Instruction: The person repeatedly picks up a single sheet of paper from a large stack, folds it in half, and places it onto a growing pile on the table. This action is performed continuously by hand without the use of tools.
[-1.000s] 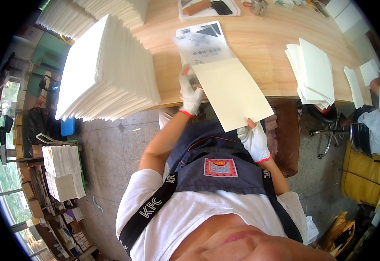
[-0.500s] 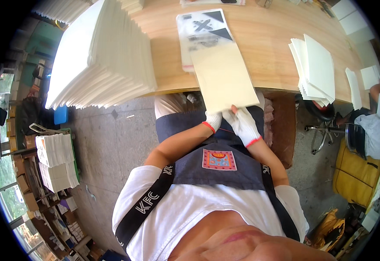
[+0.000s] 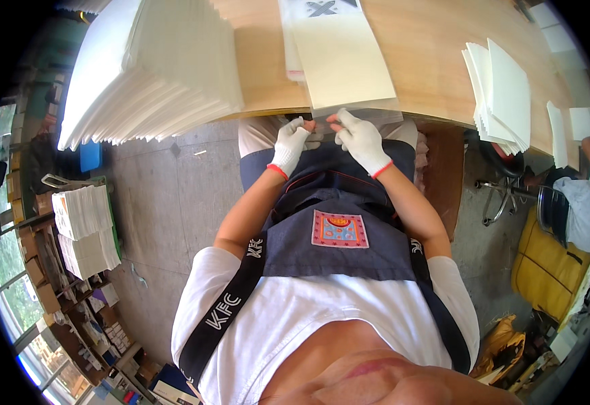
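Observation:
A cream sheet or thin pad [image 3: 339, 57] lies inside a clear plastic bag [image 3: 379, 110], whose see-through end sticks out past the near table edge. My left hand [image 3: 291, 143], in a white knit glove with bare fingertips, is closed at the left part of that end. Opposite it, my right hand [image 3: 361, 138], gloved alike, pinches the bag's end between thumb and forefinger. The fingertips of both hands are a short gap apart. Beneath the cream sheet lie flat printed bags [image 3: 320, 9] with black patterns, partly covered.
A tall stack of white sheets [image 3: 166, 74] stands on the wooden table [image 3: 423, 74] at left. A smaller white pile [image 3: 501, 94] overhangs its edge at right. Further right sits another person [image 3: 578, 202] near an office chair [image 3: 504, 196]. A loaded cart [image 3: 85, 229] stands on the floor at left.
The cream sheet has moved away from me onto the table. My hands have left its near edge, moved apart and come to the bag's clear end. The view has shifted slightly.

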Demonstrator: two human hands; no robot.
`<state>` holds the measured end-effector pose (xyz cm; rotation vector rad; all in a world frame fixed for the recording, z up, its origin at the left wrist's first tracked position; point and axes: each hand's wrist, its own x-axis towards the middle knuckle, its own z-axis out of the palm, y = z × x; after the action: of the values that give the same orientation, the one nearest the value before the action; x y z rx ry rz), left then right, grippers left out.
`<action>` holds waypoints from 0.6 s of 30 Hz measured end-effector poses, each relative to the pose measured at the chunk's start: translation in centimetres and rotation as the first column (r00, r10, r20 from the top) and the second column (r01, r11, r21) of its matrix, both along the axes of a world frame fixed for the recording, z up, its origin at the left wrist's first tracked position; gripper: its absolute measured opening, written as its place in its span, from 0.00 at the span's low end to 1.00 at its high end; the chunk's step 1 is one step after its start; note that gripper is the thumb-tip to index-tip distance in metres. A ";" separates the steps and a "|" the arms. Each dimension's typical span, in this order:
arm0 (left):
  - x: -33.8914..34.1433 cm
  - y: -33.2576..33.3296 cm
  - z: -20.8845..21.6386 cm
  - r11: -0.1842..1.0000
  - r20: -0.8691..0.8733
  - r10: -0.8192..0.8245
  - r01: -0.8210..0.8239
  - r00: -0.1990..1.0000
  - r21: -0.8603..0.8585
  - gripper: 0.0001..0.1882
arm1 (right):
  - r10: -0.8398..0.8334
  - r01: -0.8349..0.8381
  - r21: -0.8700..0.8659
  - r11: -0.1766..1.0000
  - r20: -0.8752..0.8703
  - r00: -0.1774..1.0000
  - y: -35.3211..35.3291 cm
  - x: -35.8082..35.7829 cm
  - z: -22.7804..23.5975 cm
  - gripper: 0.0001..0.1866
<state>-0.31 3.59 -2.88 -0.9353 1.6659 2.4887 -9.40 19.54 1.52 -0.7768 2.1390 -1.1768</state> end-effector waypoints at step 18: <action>1.4 -2.2 -0.3 0.800 -0.193 -0.138 -0.005 0.971 -0.600 0.05 | -0.020 0.289 0.852 0.436 -0.311 0.950 29.8 -5.2 -12.7 0.14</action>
<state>1.10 1.34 -3.17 -0.5877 2.5972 2.0997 -14.65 49.35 -11.18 -0.2092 2.6268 0.1653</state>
